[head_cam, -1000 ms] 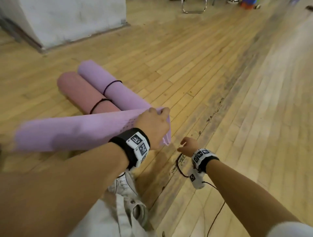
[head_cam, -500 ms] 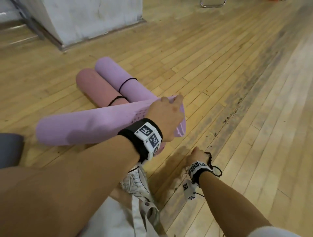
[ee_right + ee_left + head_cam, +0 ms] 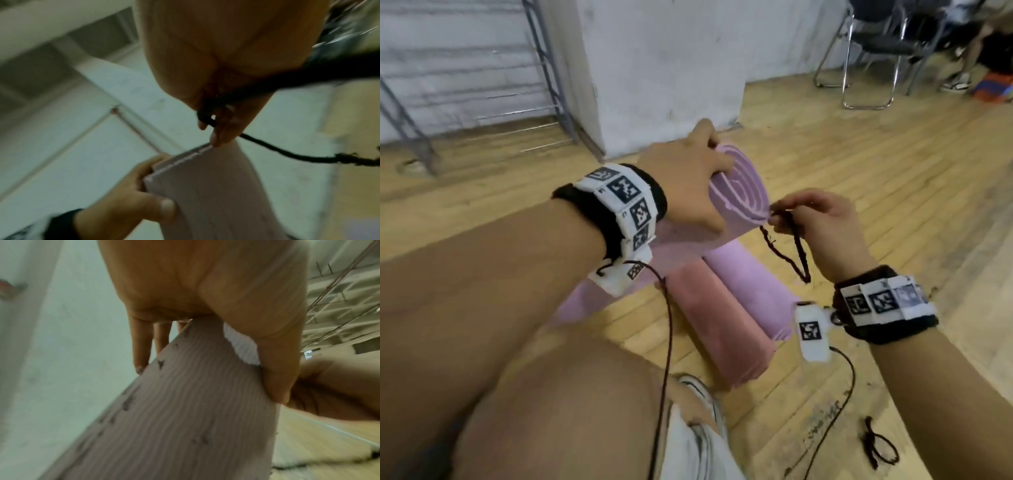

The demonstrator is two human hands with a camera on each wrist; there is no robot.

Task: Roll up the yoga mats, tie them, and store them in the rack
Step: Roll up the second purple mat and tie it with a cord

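**Band waits at the open end of the roll**

Head view: the left hand grips the rolled lilac mat near its spiral end. The roll's long axis runs from that raised end down toward the floor. The right hand pinches a dark elastic band just beside the end, so it is nearer for slipping the band on.

Left wrist view: fingers and thumb wrap the ribbed mat.

Right wrist view: fingertips pinch the band near the mat's edge.
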